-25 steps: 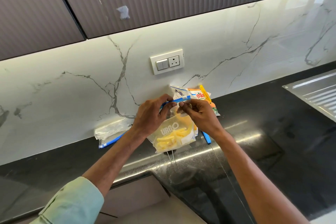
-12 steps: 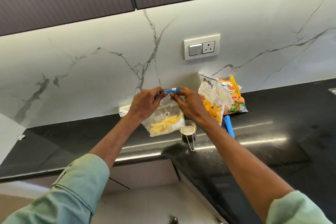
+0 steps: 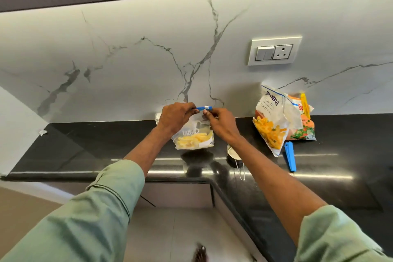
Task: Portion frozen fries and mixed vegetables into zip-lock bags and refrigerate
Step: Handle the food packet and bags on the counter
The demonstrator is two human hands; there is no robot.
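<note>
Zip-lock bag near our counter's front edge, fries packet well right; our left hand and right hand pinch its blue seal.

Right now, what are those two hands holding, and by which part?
A zip-lock bag of fries, by its blue zipper strip: the left hand pinches its left end, the right hand pinches at the white slider.

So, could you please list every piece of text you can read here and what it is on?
"URGO": white print on the zip-lock bag.
"Amul" (first letter unclear), then "French Fr...": on the fries packet; the line between is blurred.
Vegetable packet: red logo partly hidden, unreadable.
</note>
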